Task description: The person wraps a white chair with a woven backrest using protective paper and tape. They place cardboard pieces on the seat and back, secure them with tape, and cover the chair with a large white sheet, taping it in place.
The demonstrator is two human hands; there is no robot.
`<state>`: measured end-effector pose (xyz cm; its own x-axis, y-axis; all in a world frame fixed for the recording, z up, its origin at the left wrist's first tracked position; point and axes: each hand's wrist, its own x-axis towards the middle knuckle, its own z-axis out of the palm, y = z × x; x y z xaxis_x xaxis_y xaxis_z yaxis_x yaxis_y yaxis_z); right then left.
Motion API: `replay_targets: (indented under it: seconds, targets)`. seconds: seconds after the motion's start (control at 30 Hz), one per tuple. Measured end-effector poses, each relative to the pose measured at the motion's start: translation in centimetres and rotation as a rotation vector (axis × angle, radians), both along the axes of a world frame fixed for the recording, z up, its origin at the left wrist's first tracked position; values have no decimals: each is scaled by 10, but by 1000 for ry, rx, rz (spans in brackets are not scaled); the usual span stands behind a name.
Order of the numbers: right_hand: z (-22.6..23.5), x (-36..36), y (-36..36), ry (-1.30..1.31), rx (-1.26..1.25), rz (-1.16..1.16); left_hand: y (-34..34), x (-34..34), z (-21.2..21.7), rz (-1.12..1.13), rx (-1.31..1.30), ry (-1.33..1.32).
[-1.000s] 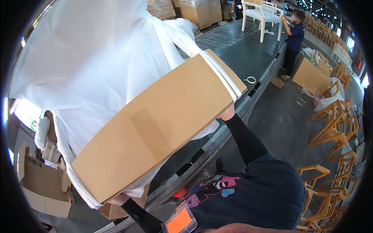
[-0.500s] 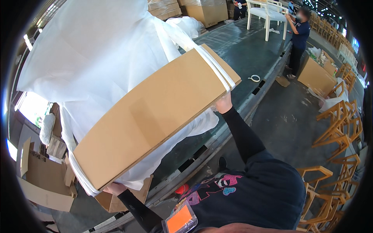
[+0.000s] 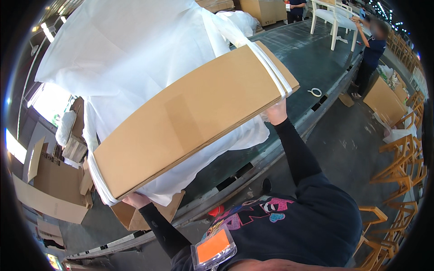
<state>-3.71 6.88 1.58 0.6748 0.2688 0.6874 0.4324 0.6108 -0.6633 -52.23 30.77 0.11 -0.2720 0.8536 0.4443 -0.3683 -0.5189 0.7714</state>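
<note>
Both hands, left hand (image 3: pixel 135 200) and right hand (image 3: pixel 276 113), gripped the cardboard sheet's (image 3: pixel 190 122) ends (fingers hidden); trailing white wrap (image 3: pixel 135 58) might snag and tip it.

grey floor (image 3: pixel 361 149), wooden chairs (image 3: pixel 402 153), white table (image 3: pixel 332 16)

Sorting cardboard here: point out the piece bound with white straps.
The long flat cardboard piece held up by both hands, white straps at each end. The open boxes at lower left carry none.

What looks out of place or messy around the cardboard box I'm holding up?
The flat cardboard box sits tilted, right end higher, between your left hand and right hand. A tape roll lies loose on the conveyor.
</note>
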Motion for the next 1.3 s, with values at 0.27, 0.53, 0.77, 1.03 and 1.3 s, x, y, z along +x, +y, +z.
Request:
replay_targets:
  seconds: [0.27, 0.53, 0.77, 1.03, 1.3]
  targets:
    - [-5, 1, -1, 26, -60, 0, -3, 14, 3, 31, 49, -120]
    - [-9, 3, 0, 29, -100, 34, 0, 12, 0, 31, 85, -120]
    - [-18, 3, 3, -58, -59, -55, 1, 4, -4, 0, 140, -75]
    - [-44, 23, 5, -91, -94, -84, -2, 4, -3, 26, 128, -123]
    - [-47, 22, 4, -62, -67, -40, -1, -2, -6, 17, 101, -40]
